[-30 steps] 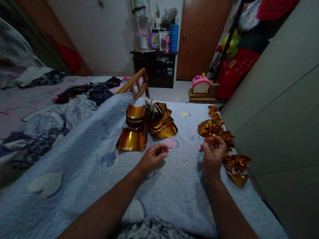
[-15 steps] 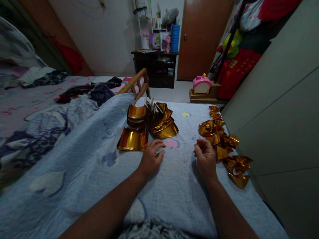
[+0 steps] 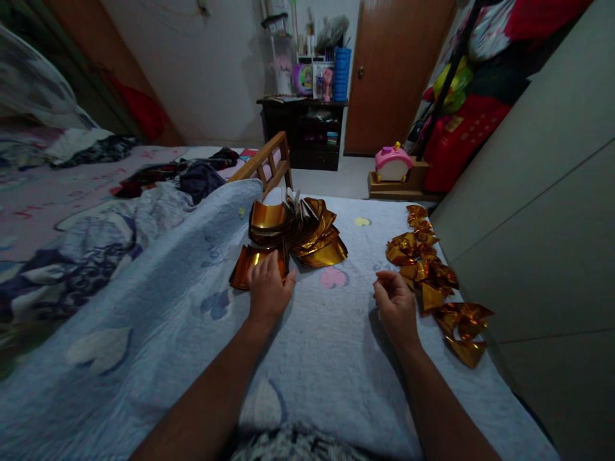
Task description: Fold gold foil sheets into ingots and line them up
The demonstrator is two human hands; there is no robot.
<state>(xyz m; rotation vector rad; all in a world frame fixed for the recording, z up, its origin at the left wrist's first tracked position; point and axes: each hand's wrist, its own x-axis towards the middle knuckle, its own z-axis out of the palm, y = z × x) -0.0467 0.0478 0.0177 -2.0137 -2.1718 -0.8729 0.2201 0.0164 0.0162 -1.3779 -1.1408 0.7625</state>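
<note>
My left hand lies over the front stack of gold foil sheets, its fingers stretched across the upper side and the thumb apart. Behind that stack is a larger fanned pile of gold foil sheets, some showing pale undersides. My right hand rests on the quilt with its fingers loosely curled, the thumb a little apart from them, and nothing visible in it. Beside it on the right runs a row of folded gold foil pieces, with one piece nearest to me.
A pale blue quilt covers the surface under my hands. To the left are crumpled clothes and a wooden rail. A white panel borders the right edge. Beyond stand a dark cabinet and a pink toy case.
My left hand has moved left and forward from the bare quilt onto the front stack of foil sheets. My right hand stays in about the same place. The view has shifted slightly.
</note>
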